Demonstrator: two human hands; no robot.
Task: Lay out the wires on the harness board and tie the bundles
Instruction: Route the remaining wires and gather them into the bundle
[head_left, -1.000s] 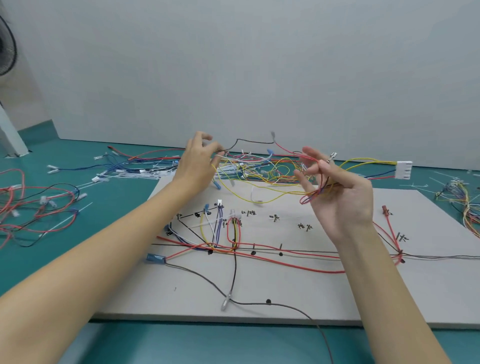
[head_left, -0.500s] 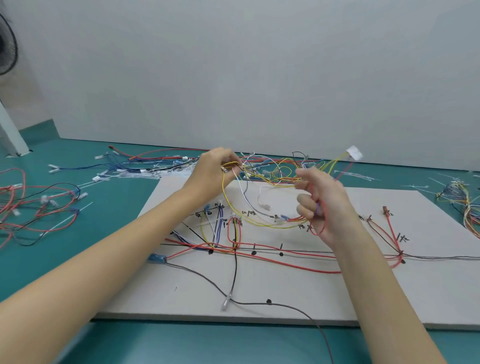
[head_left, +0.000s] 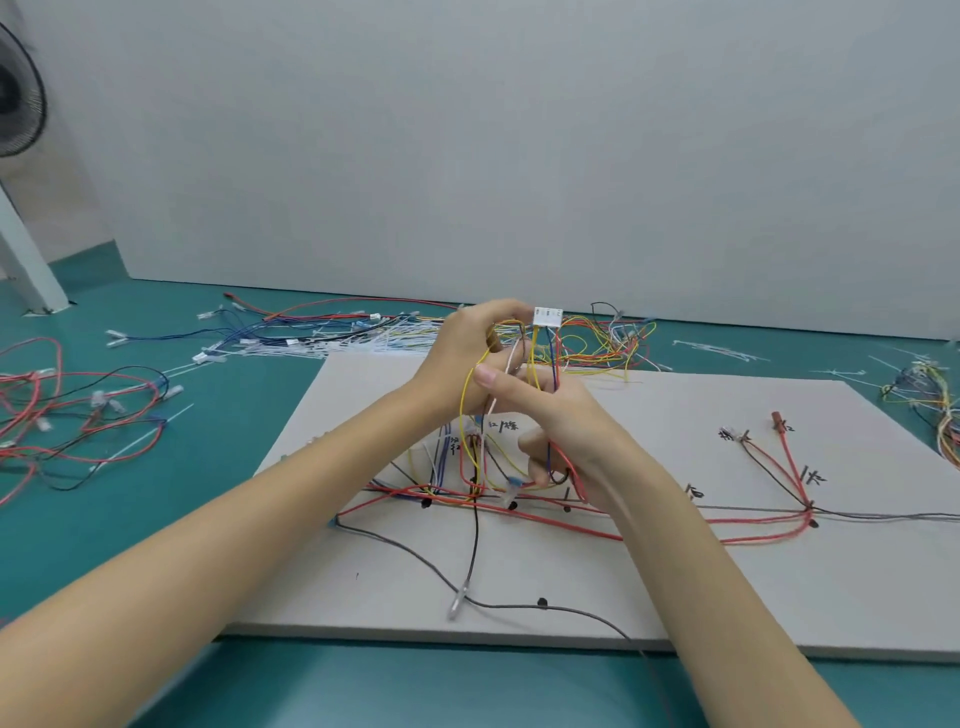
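Observation:
A grey harness board (head_left: 649, 582) lies on the teal table, with red, black and yellow wires (head_left: 675, 530) routed between black pegs and handwritten marks. Above its far middle, my left hand (head_left: 467, 348) grips a wire bundle just below a white connector (head_left: 547, 316). Yellow, white, blue and red wires (head_left: 470, 415) hang in loops from that connector. My right hand (head_left: 550, 415) sits just below the left, fingers curled round the same wires, thumb pointing left. Both hands hold the bundle clear of the board.
A tangle of yellow and red wires (head_left: 597, 343) lies behind the board. White and blue wires (head_left: 322, 338) spread at the far left, red and black ones (head_left: 67, 415) at the left, another bundle (head_left: 930, 400) at the right edge. A fan (head_left: 18, 98) stands far left.
Both hands came together over the board's middle. The white connector rose and moved left to my left hand's fingertips, and the wire loops now hang between the hands.

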